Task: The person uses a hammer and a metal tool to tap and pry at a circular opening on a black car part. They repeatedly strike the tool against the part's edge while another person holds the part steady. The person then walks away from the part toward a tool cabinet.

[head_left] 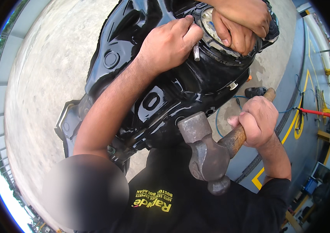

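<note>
My right hand (pixel 260 120) is closed around the wooden handle of a ball-peen hammer (pixel 207 155). Its heavy steel head hangs in front of my black shirt, apart from the tank. My left hand (pixel 168 46) is closed on a short metal rod (pixel 196 53), like a punch or chisel. One end sticks out below the fist; its other end is hidden. That fist is beside the round fitting (pixel 213 40) on a glossy black fuel tank (pixel 118 54). A co-worker's two overlapping hands (pixel 240 31) press on the fitting's top.
Pale concrete floor (pixel 37 97) extends left of the tank. At right are a blue-grey floor with yellow lines (pixel 306 85), a thin blue hose (pixel 287 110) and a red bar (pixel 314 112). A dark shoe (pixel 255 91) is near the hammer handle.
</note>
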`<state>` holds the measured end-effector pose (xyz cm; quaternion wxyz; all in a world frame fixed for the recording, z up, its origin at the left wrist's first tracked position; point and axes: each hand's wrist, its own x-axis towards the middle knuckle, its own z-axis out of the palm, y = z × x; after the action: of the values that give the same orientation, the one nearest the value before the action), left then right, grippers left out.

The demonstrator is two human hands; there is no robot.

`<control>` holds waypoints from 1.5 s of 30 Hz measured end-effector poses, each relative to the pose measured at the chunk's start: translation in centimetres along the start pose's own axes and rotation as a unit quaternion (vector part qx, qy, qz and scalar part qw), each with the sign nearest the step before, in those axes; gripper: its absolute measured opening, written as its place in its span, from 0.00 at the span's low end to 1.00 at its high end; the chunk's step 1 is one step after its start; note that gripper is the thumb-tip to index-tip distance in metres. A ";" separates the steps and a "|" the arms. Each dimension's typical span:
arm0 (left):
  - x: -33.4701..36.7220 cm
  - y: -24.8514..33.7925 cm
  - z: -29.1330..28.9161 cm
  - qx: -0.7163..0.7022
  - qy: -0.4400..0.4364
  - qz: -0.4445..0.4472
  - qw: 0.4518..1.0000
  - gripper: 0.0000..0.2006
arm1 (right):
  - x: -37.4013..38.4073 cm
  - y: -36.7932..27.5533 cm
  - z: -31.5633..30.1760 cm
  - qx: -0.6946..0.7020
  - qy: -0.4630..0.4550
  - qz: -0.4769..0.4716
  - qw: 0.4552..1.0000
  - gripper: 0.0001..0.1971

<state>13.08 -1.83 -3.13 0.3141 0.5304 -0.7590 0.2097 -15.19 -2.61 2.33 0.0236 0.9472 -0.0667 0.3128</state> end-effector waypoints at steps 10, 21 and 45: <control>0.0 0.3 0.1 -0.007 -0.004 -0.017 1.000 0.14 | -0.3 0.3 0.4 -0.064 -0.062 0.067 0.994 0.13; -2.0 -2.1 -5.6 -0.066 0.105 -0.001 0.992 0.13 | -9.1 -2.2 -0.2 0.046 0.019 0.229 0.972 0.14; -7.4 14.4 -10.1 -0.105 0.247 -0.618 0.739 0.11 | -15.1 22.8 1.6 0.482 0.112 0.491 0.717 0.10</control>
<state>3.94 14.81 -0.85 0.6046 0.7766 -0.1769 0.0122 -29.49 -23.59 -7.86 -0.5861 0.6224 -0.3597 0.3738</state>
